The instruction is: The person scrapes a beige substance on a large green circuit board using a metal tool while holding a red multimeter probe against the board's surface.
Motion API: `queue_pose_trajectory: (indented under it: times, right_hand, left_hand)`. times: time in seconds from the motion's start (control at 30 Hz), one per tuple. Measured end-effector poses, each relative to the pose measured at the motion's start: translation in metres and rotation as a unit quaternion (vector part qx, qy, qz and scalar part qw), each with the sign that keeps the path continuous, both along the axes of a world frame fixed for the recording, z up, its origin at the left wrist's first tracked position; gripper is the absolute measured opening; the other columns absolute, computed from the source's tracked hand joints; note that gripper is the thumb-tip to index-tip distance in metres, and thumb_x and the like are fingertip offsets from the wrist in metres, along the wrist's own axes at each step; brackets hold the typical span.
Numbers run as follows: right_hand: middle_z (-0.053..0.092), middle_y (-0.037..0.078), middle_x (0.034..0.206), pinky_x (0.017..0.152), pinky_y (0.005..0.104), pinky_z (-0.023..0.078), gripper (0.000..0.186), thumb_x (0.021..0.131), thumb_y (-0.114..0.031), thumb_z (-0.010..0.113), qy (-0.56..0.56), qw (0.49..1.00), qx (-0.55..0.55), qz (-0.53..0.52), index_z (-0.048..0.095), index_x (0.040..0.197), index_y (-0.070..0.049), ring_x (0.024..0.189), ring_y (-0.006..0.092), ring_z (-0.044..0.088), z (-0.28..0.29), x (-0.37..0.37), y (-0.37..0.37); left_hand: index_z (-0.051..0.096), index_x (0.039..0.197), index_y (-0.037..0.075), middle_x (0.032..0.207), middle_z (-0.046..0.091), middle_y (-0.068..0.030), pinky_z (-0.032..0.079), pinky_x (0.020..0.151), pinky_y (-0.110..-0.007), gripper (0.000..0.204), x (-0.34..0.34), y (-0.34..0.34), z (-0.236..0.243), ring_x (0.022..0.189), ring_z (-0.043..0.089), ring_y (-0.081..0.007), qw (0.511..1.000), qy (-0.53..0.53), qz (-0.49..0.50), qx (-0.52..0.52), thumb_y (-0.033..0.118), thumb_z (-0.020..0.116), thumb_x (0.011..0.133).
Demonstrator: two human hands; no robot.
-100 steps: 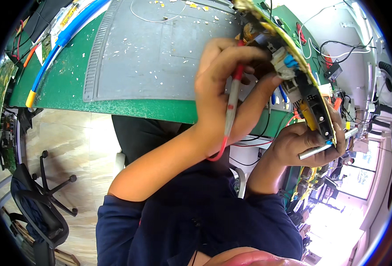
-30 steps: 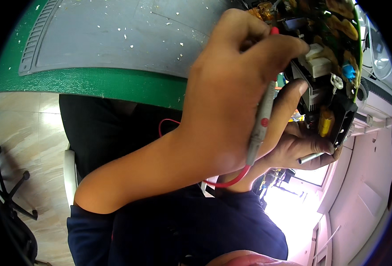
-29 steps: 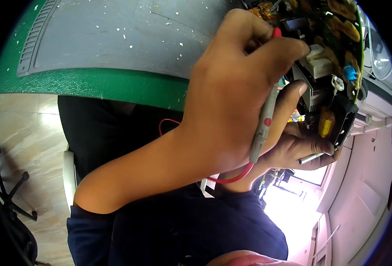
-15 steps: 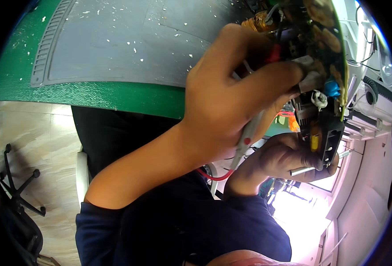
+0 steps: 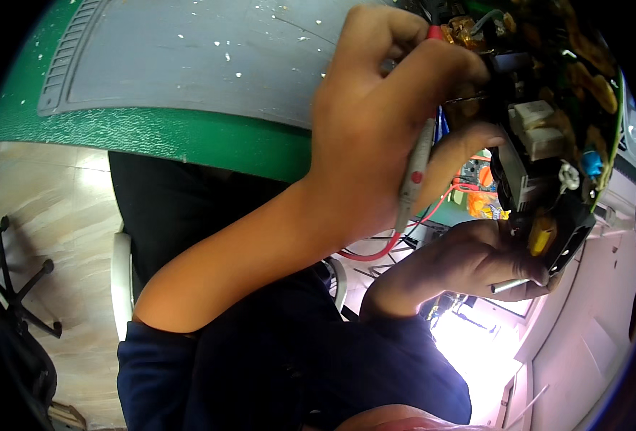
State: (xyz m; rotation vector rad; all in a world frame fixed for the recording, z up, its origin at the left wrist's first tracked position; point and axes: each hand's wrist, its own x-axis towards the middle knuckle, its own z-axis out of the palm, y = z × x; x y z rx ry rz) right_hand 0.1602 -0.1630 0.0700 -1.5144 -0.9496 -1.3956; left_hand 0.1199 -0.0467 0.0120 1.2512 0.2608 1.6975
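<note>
My left hand (image 5: 375,122) is closed around a slim grey test probe (image 5: 415,172) with a red dot and a red lead at its lower end. A red probe part shows at its fingertips; the tip itself is hidden. Its fingers are beside a circuit board (image 5: 584,79) tilted up on its side, with white blocks (image 5: 541,129), a blue disc part (image 5: 591,164) and a copper coil (image 5: 469,32). Below, my right hand (image 5: 469,258) grips the board's lower end near a dark heat sink (image 5: 573,241) and a yellow part (image 5: 543,235). A thin metal rod (image 5: 510,286) also lies in its fingers.
A grey mat (image 5: 210,57) with white crumbs covers the green table (image 5: 210,140). Behind the hands, red leads (image 5: 469,188) run by a device with an orange knob (image 5: 485,176). A black wheeled chair base (image 5: 23,280) stands on the floor at left.
The board has shifted right and slightly down in the view, with my right hand. My left fingers have moved up, away from the white blocks, which now show more fully.
</note>
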Motion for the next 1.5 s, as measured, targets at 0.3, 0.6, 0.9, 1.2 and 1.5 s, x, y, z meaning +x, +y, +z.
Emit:
queue_pose_trajectory:
  times: [0.3, 0.6, 0.9, 1.2, 1.5]
  right_hand:
    - [0.056, 0.015, 0.106, 0.089, 0.0351, 0.044, 0.05, 0.09, -0.042, 0.042, 0.076, 0.991, -0.04, 0.107, 0.05, 0.107, 0.005, 0.095, 0.0214, 0.055, 0.022, 0.014, -0.006]
    - [0.049, 0.015, 0.109, 0.089, 0.0355, 0.043, 0.046, 0.091, -0.042, 0.041, 0.07, 0.991, -0.027, 0.107, 0.038, 0.111, -0.001, 0.098, 0.0184, 0.051, 0.011, 0.006, -0.003]
    - [0.05, 0.014, 0.097, 0.079, 0.0412, 0.05, 0.047, 0.083, -0.044, 0.055, 0.033, 0.987, -0.123, 0.098, 0.035, 0.106, -0.008, 0.087, 0.0301, 0.057, -0.008, -0.004, -0.004]
    - [0.05, 0.013, 0.099, 0.078, 0.0392, 0.049, 0.046, 0.08, -0.032, 0.063, 0.036, 0.961, -0.209, 0.179, 0.034, 0.108, -0.012, 0.09, 0.0302, 0.057, -0.017, -0.007, -0.013]
    - [0.049, 0.012, 0.1, 0.078, 0.0411, 0.049, 0.057, 0.072, -0.032, 0.072, 0.079, 0.951, -0.246, 0.171, 0.033, 0.11, -0.014, 0.089, 0.0302, 0.057, -0.018, -0.015, -0.024]
  left_hand:
    - [0.06, 0.087, 0.003, 0.083, 0.052, -0.0076, 0.042, 0.057, -0.026, 0.025, 0.035, -0.013, 0.02, 0.068, 0.052, -0.0173, 0.998, -0.063, -0.009, -0.023, 0.005, 0.071, 0.065]
    - [0.059, 0.087, 0.001, 0.08, 0.053, -0.0069, 0.043, 0.058, -0.026, 0.023, 0.027, -0.007, 0.02, 0.068, 0.053, -0.0167, 0.996, -0.051, -0.068, -0.039, 0.002, 0.069, 0.067]
    - [0.056, 0.099, -0.003, 0.089, 0.059, -0.0059, 0.044, 0.068, -0.022, 0.021, -0.038, -0.016, 0.022, 0.079, 0.055, -0.0091, 0.9, 0.046, -0.329, -0.283, 0.001, 0.061, 0.079]
    - [0.057, 0.1, -0.002, 0.087, 0.06, -0.004, 0.042, 0.069, -0.02, 0.018, -0.055, -0.019, 0.003, 0.077, 0.053, -0.0069, 0.888, 0.015, -0.355, -0.294, 0.009, 0.058, 0.085]
    - [0.055, 0.101, -0.003, 0.093, 0.061, -0.0064, 0.043, 0.074, -0.022, 0.021, -0.065, -0.027, -0.002, 0.083, 0.056, -0.0091, 0.869, 0.034, -0.365, -0.332, 0.009, 0.06, 0.084]
